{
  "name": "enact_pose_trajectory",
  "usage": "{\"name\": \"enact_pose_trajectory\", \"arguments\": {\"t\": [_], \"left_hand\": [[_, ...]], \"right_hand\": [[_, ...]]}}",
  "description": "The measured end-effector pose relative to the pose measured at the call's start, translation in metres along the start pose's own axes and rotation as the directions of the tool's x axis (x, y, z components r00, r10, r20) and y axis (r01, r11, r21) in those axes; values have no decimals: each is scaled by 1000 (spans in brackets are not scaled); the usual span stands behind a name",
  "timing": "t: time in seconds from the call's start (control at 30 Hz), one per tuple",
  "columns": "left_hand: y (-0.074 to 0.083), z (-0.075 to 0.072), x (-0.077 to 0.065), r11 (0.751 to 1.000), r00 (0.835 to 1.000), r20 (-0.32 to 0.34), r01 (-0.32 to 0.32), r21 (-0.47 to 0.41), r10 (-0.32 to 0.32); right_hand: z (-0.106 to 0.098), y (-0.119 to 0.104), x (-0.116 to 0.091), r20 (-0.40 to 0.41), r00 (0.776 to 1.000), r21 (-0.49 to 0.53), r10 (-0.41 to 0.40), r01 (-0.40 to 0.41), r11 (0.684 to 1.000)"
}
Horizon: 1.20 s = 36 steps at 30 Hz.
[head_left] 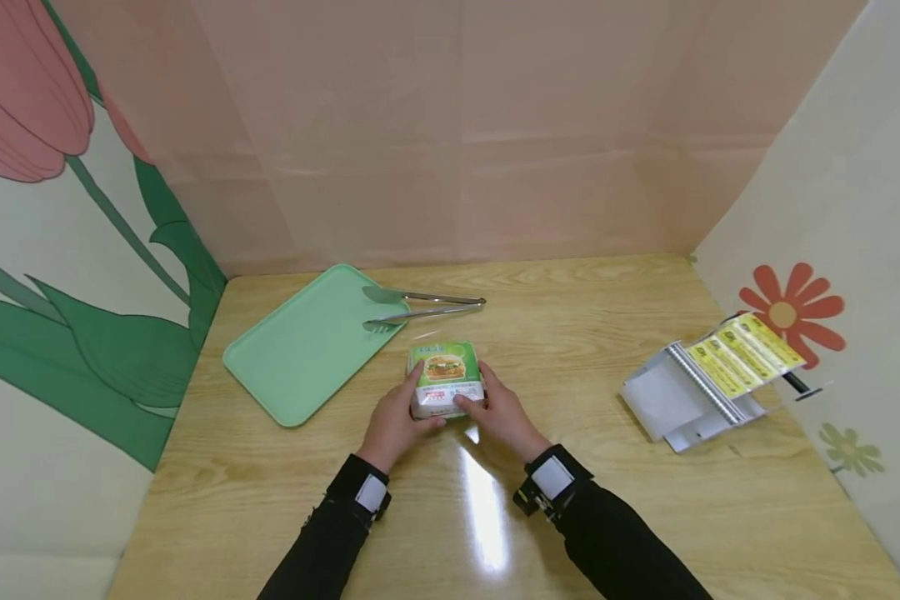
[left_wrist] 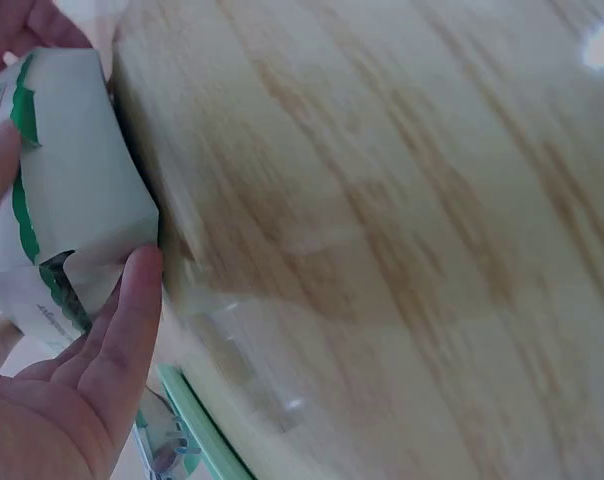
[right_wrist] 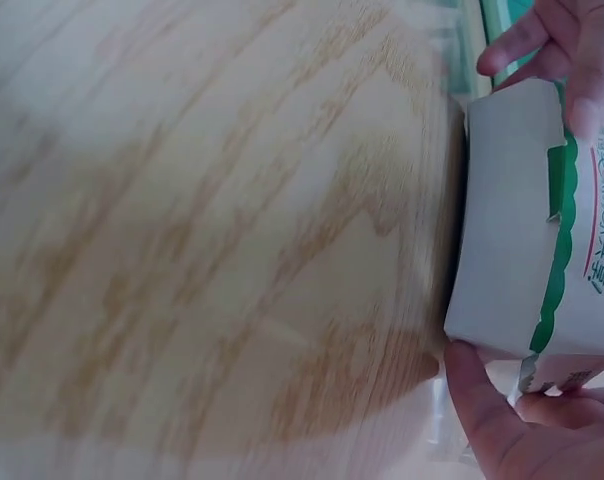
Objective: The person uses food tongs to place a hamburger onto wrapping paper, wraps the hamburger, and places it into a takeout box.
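Observation:
Both hands hold a green and white burger box (head_left: 447, 371) low over the table in front of the person. On its lid is a printed burger picture. The left hand (head_left: 397, 423) grips the box's left side, its thumb along the upper edge. At the right side, the right hand (head_left: 506, 417) holds the box, with a thumb over the front edge of the lid. In the left wrist view, fingertips press the lower corner of the white box side (left_wrist: 87, 170). The right wrist view shows a green scalloped border (right_wrist: 557, 270) along the box, and the lid looks closed.
A light green tray (head_left: 300, 358) lies to the left. Metal tongs (head_left: 446, 310) rest with their tips over its right edge. On the right stands a white dispenser (head_left: 663, 396) with a strip of yellow labels (head_left: 746, 354). A pink backdrop (head_left: 457, 133) borders the wooden table (head_left: 570, 333).

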<state>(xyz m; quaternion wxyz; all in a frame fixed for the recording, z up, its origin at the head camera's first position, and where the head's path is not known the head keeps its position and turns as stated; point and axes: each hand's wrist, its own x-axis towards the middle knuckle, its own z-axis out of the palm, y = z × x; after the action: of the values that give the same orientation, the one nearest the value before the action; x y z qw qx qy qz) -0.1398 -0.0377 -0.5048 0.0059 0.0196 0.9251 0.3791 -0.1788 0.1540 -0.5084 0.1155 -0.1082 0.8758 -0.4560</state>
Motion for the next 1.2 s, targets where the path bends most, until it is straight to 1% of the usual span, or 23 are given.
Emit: {"name": "enact_pose_trajectory", "arguments": {"t": [0.13, 0.27, 0.4, 0.57, 0.63, 0.73, 0.97, 1.07, 1.2], "left_hand": [[1, 0, -1, 999, 999, -27, -29, 42, 30], [1, 2, -2, 995, 997, -62, -47, 92, 53], [-1, 4, -1, 988, 992, -91, -73, 138, 86], [-4, 5, -1, 977, 984, -117, -110, 183, 133], [-5, 5, -1, 974, 983, -121, -114, 195, 139], [-5, 6, -1, 971, 983, -118, -110, 213, 137], [-4, 8, 0, 960, 979, -129, -121, 252, 157], [-4, 10, 0, 956, 976, -138, -126, 266, 167], [-4, 13, 0, 948, 971, -148, -138, 288, 187]], "right_hand": [[0, 0, 0, 8, 1000, -69, -16, 16, 997], [1, -1, 2, -8, 1000, -112, -23, 22, 993], [0, 0, 3, -13, 999, -174, -51, 48, 984], [-1, 3, 4, 29, 996, -270, -83, 88, 959], [-1, 3, 4, 45, 996, -305, -81, 91, 948], [-1, 1, 3, 48, 996, -344, -81, 92, 934], [-1, -1, -2, 29, 993, -405, -113, 115, 907], [1, 1, -3, 7, 989, -421, -150, 139, 896], [3, 3, -3, -28, 976, -457, -218, 181, 871]]}}
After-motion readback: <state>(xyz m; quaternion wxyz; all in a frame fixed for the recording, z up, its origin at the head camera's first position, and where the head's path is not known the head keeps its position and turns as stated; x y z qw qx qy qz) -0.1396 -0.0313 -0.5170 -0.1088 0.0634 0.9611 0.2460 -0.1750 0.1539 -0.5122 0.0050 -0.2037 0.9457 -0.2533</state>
